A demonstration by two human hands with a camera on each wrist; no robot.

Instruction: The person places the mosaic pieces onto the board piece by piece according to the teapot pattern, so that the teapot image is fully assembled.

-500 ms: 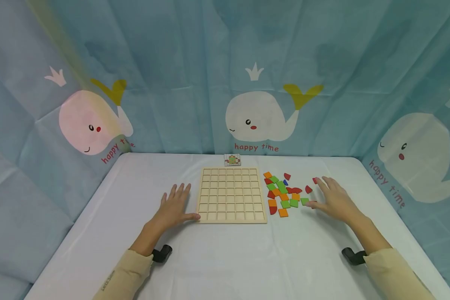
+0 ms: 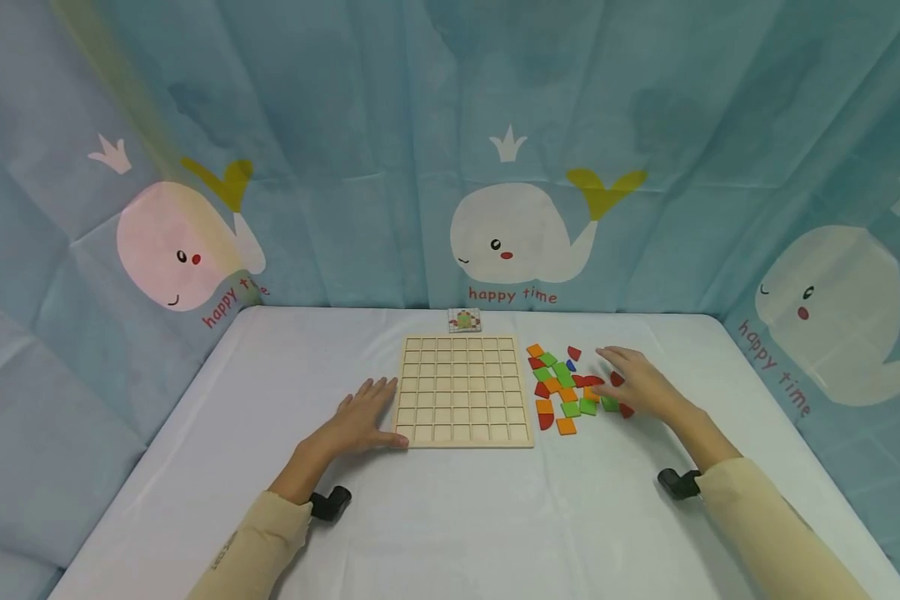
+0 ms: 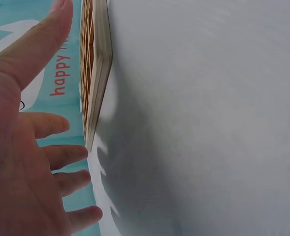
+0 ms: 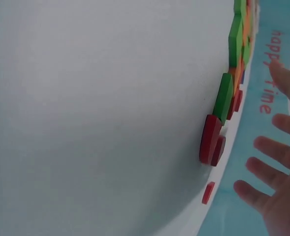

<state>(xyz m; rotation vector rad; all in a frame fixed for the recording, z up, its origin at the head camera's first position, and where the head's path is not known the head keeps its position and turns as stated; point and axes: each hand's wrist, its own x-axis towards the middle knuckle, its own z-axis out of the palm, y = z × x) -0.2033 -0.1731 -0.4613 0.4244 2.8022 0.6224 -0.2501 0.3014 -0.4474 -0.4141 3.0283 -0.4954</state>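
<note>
A wooden grid board lies flat on the table. My left hand is at its left side, fingers spread, with the thumb over the near left corner in the head view. Beside the board's right edge are flat coloured pieces: green squares, orange squares, red rounded pieces and a small blue one. My right hand hovers over the right end of these pieces, fingers parted and holding nothing. In the right wrist view, a red piece and a green piece stand out below the fingers.
A small picture card lies behind the board. White cloth covers the table. A blue curtain with whales hangs along the back and sides. Black wrist cameras sit at both sleeves.
My right hand has shifted left over the pieces, uncovering a red one at the near right. My left hand has moved slightly right, its fingers now closer to the board's left edge.
</note>
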